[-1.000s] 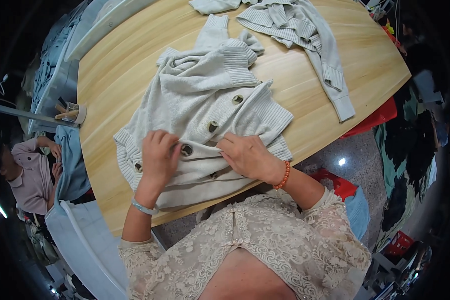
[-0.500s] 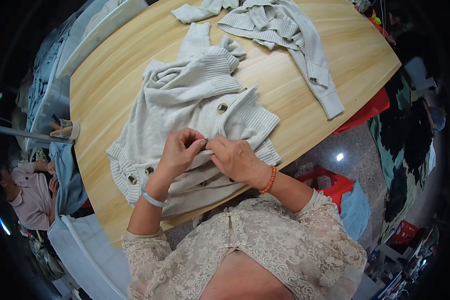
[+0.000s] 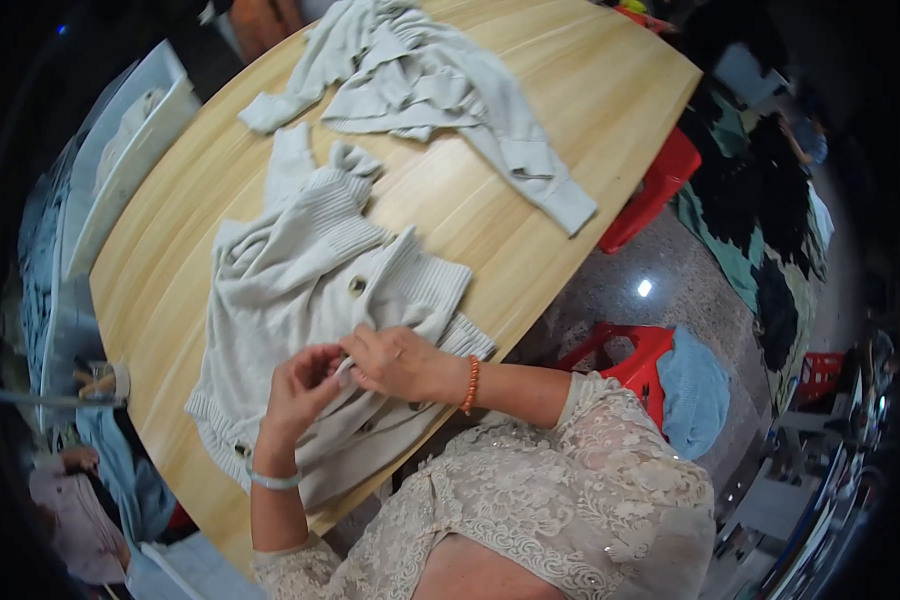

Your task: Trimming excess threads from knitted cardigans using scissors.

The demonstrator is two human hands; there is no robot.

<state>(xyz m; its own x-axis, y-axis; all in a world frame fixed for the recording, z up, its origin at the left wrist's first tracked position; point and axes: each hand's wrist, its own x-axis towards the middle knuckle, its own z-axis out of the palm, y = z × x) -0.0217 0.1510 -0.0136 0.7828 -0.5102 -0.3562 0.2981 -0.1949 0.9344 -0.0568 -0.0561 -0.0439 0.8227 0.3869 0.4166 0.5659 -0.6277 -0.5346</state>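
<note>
A light grey knitted cardigan point(image 3: 270, 285) with ribbed cuffs and dark buttons lies bunched at the near side of the wooden table. One large button point(image 3: 357, 286) shows on its front, just beyond my hands. My right hand point(image 3: 398, 362), with an orange bead bracelet, pinches the cardigan's front edge. My left hand point(image 3: 302, 388), wearing a pale bangle, is curled with its thumb and fingertips at the same edge, meeting the right fingertips. Whatever lies between the fingertips is hidden.
A second grey knitted garment point(image 3: 410, 85) lies spread at the table's far side. White bins point(image 3: 135, 165) with clothes stand to the left, near a small holder with tools point(image 3: 103, 383). Red stools point(image 3: 620, 365) stand at the right, one with blue knitwear. Another person point(image 3: 75, 520) sits at the lower left.
The view has shifted, so the table and garments sit further left and lower. Both hands stay at the cardigan's front edge; the left fingers look looser around it.
</note>
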